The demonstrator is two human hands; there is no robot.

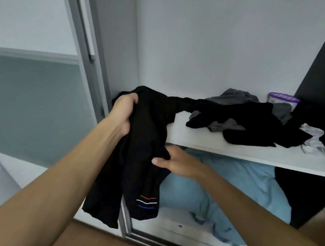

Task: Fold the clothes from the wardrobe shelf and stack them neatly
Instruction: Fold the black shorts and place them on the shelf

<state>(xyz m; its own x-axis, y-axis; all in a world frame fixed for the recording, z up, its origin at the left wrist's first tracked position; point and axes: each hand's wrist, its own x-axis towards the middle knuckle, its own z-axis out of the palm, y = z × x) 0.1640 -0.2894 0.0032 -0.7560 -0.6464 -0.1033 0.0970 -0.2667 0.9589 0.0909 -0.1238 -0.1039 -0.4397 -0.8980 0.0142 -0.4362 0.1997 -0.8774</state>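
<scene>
Fingers (133,99) first — clenched, on the left hand (123,111), round the bunched top of the black garment (135,178); pinching, on the right hand (176,162), a fold at mid-length. Hangs in front of the wardrobe shelf (232,148), long axis near vertical, striped hem lowest, one end seemingly trailing over the shelf edge into the loose pile (243,120). Probably wants shaking out next — needs pulling away from the shelf, toward the body, to free that end. Left nearer the top, right nearer the hem.
</scene>
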